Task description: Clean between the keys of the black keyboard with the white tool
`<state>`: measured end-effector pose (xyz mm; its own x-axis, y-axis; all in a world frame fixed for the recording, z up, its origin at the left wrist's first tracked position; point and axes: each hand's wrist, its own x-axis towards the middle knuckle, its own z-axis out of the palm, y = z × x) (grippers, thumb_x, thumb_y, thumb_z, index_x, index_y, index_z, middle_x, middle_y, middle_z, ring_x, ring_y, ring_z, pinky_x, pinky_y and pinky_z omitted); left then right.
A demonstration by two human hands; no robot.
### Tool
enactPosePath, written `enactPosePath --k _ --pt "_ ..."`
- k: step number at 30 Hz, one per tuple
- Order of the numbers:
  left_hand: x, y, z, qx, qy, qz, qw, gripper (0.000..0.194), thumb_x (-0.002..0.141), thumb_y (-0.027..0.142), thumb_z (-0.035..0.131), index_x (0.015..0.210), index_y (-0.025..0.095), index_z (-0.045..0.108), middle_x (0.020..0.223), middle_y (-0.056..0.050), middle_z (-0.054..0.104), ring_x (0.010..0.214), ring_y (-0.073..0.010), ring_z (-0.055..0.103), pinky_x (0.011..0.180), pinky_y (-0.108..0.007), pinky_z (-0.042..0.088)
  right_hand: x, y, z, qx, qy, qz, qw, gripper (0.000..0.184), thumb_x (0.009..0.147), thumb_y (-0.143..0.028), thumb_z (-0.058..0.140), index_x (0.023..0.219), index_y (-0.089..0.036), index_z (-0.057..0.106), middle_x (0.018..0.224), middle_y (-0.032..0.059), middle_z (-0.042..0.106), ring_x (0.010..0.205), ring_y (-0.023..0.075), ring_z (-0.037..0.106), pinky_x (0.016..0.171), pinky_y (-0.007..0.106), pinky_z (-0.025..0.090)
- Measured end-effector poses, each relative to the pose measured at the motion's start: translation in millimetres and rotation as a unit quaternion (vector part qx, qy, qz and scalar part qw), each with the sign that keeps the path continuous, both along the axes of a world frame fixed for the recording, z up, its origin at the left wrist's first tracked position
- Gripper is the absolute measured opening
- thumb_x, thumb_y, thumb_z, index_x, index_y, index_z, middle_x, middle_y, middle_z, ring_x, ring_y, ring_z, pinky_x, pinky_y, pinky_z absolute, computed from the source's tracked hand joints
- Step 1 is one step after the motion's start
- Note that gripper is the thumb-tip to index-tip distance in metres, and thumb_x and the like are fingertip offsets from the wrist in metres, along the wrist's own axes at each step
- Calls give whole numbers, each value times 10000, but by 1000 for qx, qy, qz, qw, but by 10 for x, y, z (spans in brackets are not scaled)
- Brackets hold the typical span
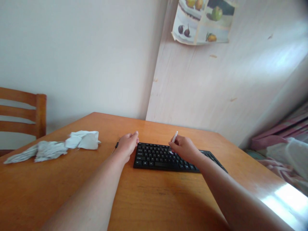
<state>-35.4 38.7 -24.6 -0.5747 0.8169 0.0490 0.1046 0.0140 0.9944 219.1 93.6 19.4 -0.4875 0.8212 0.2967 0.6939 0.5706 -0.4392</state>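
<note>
I had one keyboard before me, a long flat slab of black plastic with rows of small square keys and pale lettering, lying on the surface, which was smooth orange-brown wood with a faint grain. Taking the keyboard as the middle of the clock, my right hand came in from four o'clock and lay over its keys, fingers narrowed around one white stick, slim and straight. The stick's upper end leaned towards one o'clock; its pale lower end was down at the keys, though I could not tell whether it pressed on them. My left hand was at the keyboard's nine-to-ten o'clock corner, thumb and fingers close together; I could not tell whether they gripped the edge. One small dark object, mostly hidden, showed just beyond that wrist.

Well out at nine o'clock lay at least two crumpled white pieces, soft and wrinkled, cloth or paper. Past them, at ten, stood one wooden chair, three slats of its back showing. High at one o'clock hung one poster with a curling lower edge and fruit in four panels. Pinkish folded fabric lay near three.
</note>
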Motion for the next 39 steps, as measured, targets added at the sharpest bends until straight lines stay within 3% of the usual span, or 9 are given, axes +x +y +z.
enactPosePath --k 26,39 --pt "21 -8 8 2 17 -2 1000 382 876 488 519 645 195 598 669 -58 667 595 -162 608 604 -281 478 -385 -109 30 -13 16 39 999 195 899 -276 557 725 -192 585 668 28 663 620 151 580 576 272 333" --pt "-29 50 -73 -16 30 2 999 407 904 512 489 671 199 603 698 -83 698 621 -188 641 607 -297 460 -594 -145 25 -15 20 63 998 182 904 -271 557 747 -188 599 689 38 679 636 157 587 590 277 350"
